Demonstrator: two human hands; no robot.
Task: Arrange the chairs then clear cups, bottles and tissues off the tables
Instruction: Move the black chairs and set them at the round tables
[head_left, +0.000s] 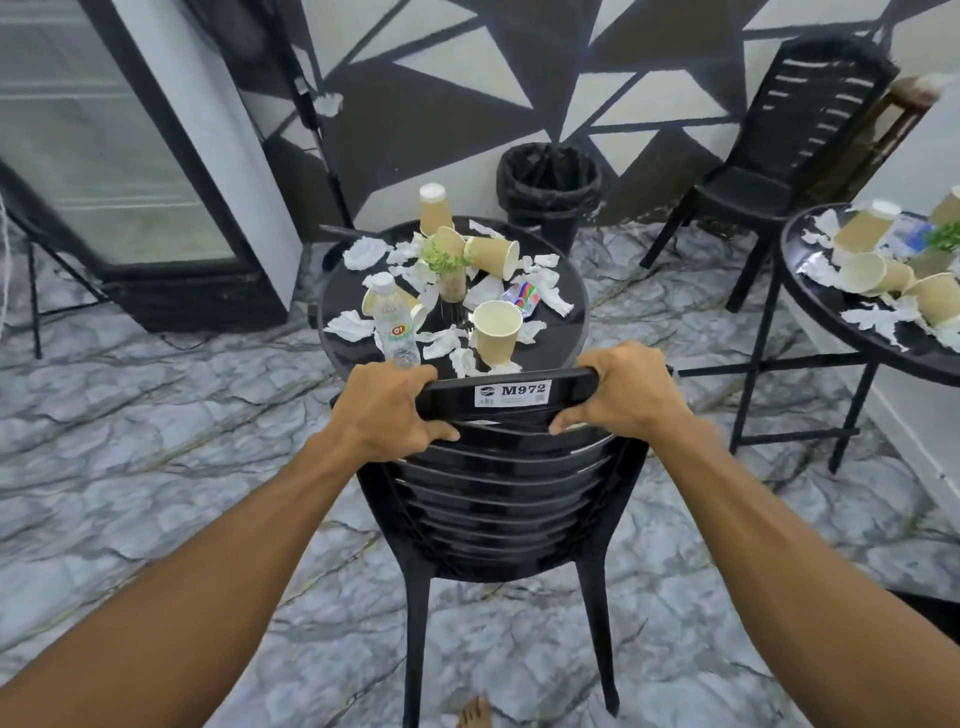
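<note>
Grips (387, 410) (623, 395) on chair (498, 488), marble floor (156, 415)

Two black plastic chairs: the near chair (498, 499) and the far chair (789, 156). Two round desks: the middle desk (566, 332) and the right desk (823, 299), which is cut off by the frame edge. One lined bin (550, 182).

The middle desk carries at least five paper cups (496, 332), one standing water bottle (390, 322) and one small plant (441, 257). Its crumpled tissues (358, 253) are too many to count surely.

The right desk shows about five more cups (862, 273) and one second plant (943, 236).

Two hands: left hand (387, 410) and right hand (623, 389). One bare foot (475, 712).
</note>
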